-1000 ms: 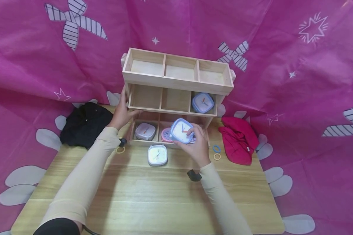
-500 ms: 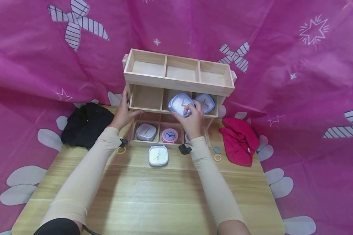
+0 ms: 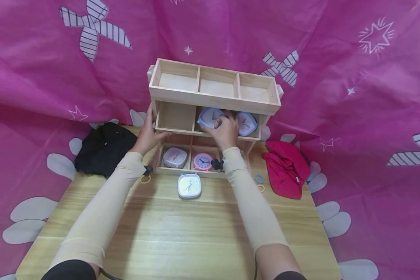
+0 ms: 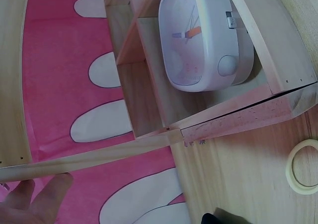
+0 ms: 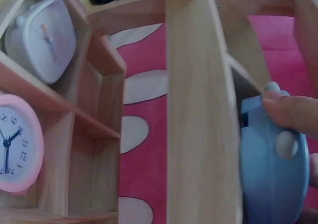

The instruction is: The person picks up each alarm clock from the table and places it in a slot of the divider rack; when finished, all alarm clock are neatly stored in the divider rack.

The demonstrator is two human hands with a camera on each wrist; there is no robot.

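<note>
My right hand [image 3: 225,132] grips a blue alarm clock [image 3: 208,116] in the middle compartment of the middle tier of a three-tiered wooden rack [image 3: 213,98]. In the right wrist view its thumb presses the top of the blue clock [image 5: 273,159], close over the tier's front board. Another bluish clock [image 3: 247,123] sits in the right compartment beside it. My left hand [image 3: 147,138] holds the rack's left side, thumb toward the front. Below, the bottom tier bears a whitish square clock [image 3: 175,157] at left and a round pink clock [image 3: 203,161] in the middle.
A white square clock [image 3: 189,186] lies on the table [image 3: 182,237] in front of the rack. A black cloth item [image 3: 105,149] is at left, a red cap [image 3: 283,169] at right. Small rings, including a blue ring [image 3: 259,179], lie near the rack. Pink curtain hangs behind.
My right hand has carried the blue clock from in front of the bottom tier up and back into the middle tier's middle compartment. The left hand has stayed on the rack's side.
</note>
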